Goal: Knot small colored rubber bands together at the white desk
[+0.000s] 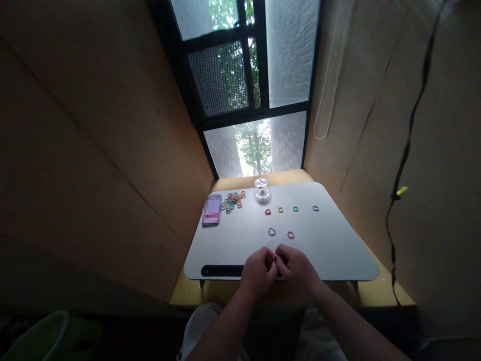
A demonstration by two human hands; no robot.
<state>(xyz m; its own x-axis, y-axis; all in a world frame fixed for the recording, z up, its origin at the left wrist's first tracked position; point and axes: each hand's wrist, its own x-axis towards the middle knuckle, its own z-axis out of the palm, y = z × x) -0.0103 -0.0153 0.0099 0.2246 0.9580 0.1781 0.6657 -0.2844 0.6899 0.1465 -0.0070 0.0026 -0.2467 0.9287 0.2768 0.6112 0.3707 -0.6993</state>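
My left hand and my right hand meet at the front edge of the white table, fingertips pinched together. A bit of something small and pink shows between them; the fingers hide the rest. Just beyond lie a purple hair tie and a pink hair tie. Farther back, a loose row holds a red hair tie, a yellow one, a green one and a dark blue one.
At the back left is a pile of mixed hair ties beside a blurred purple phone-like object. A clear round container stands near the window. A black slot runs along the front of the white table. A dark cord hangs at right.
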